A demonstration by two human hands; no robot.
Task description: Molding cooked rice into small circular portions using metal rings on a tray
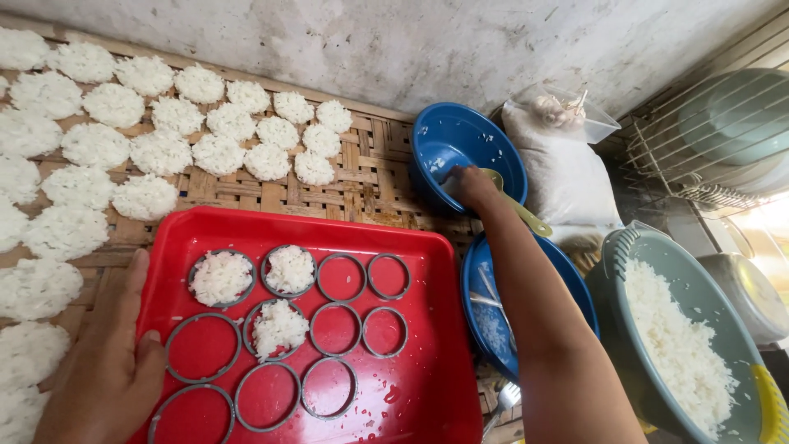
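Note:
My left hand [107,362] lies flat on the left rim of a red tray [427,345], fingers spread, holding nothing. The tray carries several grey rings [201,347]; three of them are packed with white rice [220,277]. My right hand [470,184] reaches far into a blue bowl [452,140] by the wall and grips a yellow-green spoon [526,215], whose handle sticks out toward the right.
Many round rice cakes [160,152] lie on a woven bamboo mat [370,177] at left. A second blue bowl [485,312] sits right of the tray, a grey colander of rice [682,345] beyond it. A white sack [567,173] and a dish rack [707,140] stand at right.

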